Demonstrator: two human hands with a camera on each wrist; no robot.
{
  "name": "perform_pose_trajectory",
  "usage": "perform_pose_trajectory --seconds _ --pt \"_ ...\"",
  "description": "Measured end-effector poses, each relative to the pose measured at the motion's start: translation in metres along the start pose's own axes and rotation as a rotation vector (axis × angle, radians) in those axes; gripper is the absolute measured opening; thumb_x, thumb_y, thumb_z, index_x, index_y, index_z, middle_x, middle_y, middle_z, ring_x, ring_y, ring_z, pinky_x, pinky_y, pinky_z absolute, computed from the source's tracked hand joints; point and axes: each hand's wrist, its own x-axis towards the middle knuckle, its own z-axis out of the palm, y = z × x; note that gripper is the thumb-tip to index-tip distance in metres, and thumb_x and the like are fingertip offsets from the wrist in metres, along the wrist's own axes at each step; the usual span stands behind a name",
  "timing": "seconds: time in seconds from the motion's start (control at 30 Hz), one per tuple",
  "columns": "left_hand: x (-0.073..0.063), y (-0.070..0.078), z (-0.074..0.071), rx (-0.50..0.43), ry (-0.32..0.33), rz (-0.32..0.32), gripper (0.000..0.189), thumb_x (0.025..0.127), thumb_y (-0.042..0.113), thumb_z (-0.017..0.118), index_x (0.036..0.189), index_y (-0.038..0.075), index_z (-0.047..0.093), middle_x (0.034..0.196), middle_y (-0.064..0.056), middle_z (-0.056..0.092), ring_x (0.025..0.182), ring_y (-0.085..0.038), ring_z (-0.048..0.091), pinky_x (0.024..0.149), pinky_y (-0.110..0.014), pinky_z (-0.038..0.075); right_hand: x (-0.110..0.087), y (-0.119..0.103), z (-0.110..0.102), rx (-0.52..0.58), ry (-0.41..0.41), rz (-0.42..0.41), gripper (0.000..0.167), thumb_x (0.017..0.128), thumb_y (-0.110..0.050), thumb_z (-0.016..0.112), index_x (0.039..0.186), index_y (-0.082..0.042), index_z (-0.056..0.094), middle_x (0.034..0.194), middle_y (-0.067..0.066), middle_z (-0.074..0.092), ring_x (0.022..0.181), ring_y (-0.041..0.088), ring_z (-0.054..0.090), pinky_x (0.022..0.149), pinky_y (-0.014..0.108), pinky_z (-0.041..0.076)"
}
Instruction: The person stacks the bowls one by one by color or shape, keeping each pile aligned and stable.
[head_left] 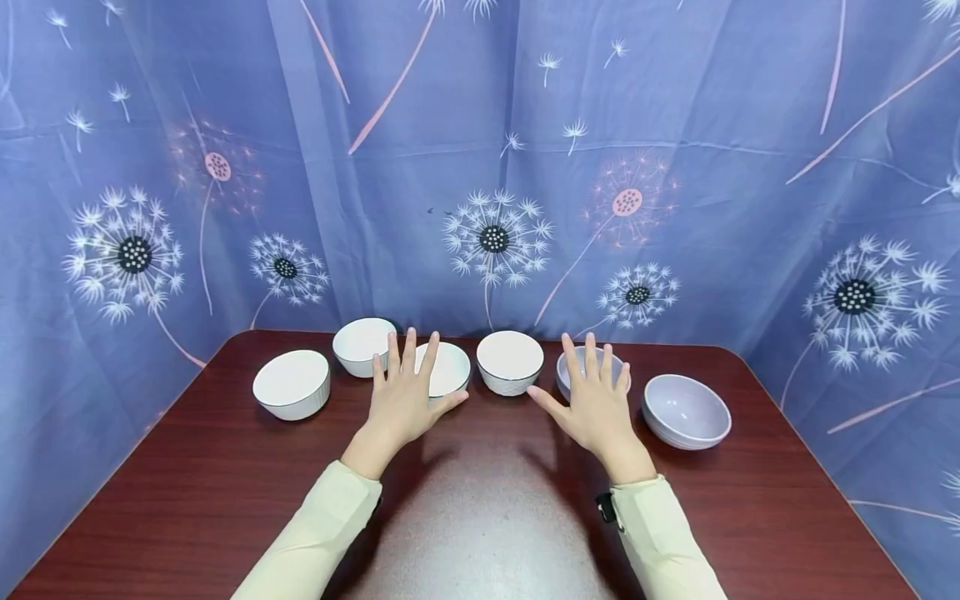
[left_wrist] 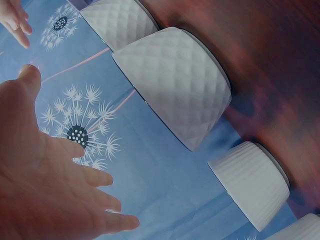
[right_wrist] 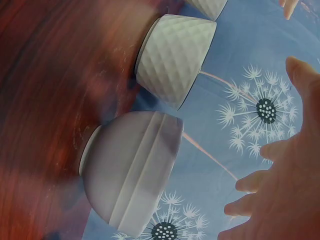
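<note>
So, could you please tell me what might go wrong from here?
In the head view, the left hand partly hides a white bowl, so a misjudged reach might clip its rim. The right hand likewise covers part of a pale grey bowl, which could get knocked. Several bowls also stand near the far edge of the table, so a forward push might send one over.

We are counting six bowls (head_left: 292,385) (head_left: 362,343) (head_left: 453,370) (head_left: 510,362) (head_left: 565,382) (head_left: 686,410): four white, two pale grey. We are tallying two hands (head_left: 401,404) (head_left: 598,408), two sleeves (head_left: 318,529) (head_left: 660,533) and one table (head_left: 480,517). Across the blue cloth (head_left: 390,250) we are logging seven printed dandelion heads (head_left: 135,254) (head_left: 285,267) (head_left: 494,238) (head_left: 637,295) (head_left: 855,296) (head_left: 217,167) (head_left: 627,202): five with dark centres, two with pink.
</note>
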Motion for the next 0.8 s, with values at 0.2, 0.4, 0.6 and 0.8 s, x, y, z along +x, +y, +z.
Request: perform_pose_trajectory --seconds 0.2,0.4,0.6,0.8 --pt "-0.001 -0.001 0.0 -0.021 0.045 0.021 0.094 0.088 0.066 0.051 0.156 0.016 0.009 0.158 -0.022 0.004 0.143 -0.042 -0.012 0.115 -0.063 0.003 0.002 -0.001 0.0 0.045 0.035 -0.019 0.093 0.088 -0.063 0.053 0.156 -0.016 0.011 0.158 0.025 0.006 0.142 0.048 0.004 0.11 0.07 0.006" --pt "-0.001 -0.004 -0.001 -0.037 0.086 0.032 0.092 0.089 0.063 0.052 0.156 0.013 0.011 0.157 -0.025 0.01 0.143 -0.044 -0.004 0.115 -0.062 0.008 0.003 -0.004 -0.002 0.099 0.068 -0.048 0.091 0.089 -0.059 0.054 0.155 -0.014 0.011 0.156 0.027 0.011 0.141 0.049 0.008 0.112 0.067 0.011" --pt "0.0 -0.006 -0.003 -0.074 0.153 0.051 0.089 0.091 0.059 0.054 0.155 0.011 0.016 0.155 -0.026 0.017 0.143 -0.044 0.002 0.115 -0.061 0.013 0.007 -0.007 -0.003 0.134 0.121 -0.073 0.085 0.092 -0.053 0.055 0.155 -0.012 0.015 0.155 0.027 0.018 0.141 0.048 0.014 0.113 0.063 0.016" --pt "0.002 -0.008 -0.006 -0.111 0.199 0.054 0.084 0.092 0.055 0.054 0.154 0.009 0.02 0.154 -0.026 0.02 0.144 -0.043 0.005 0.115 -0.059 0.015 0.011 -0.011 -0.001 0.188 0.219 -0.12 0.079 0.092 -0.045 0.058 0.152 -0.008 0.024 0.151 0.026 0.028 0.137 0.049 0.024 0.11 0.063 0.025"
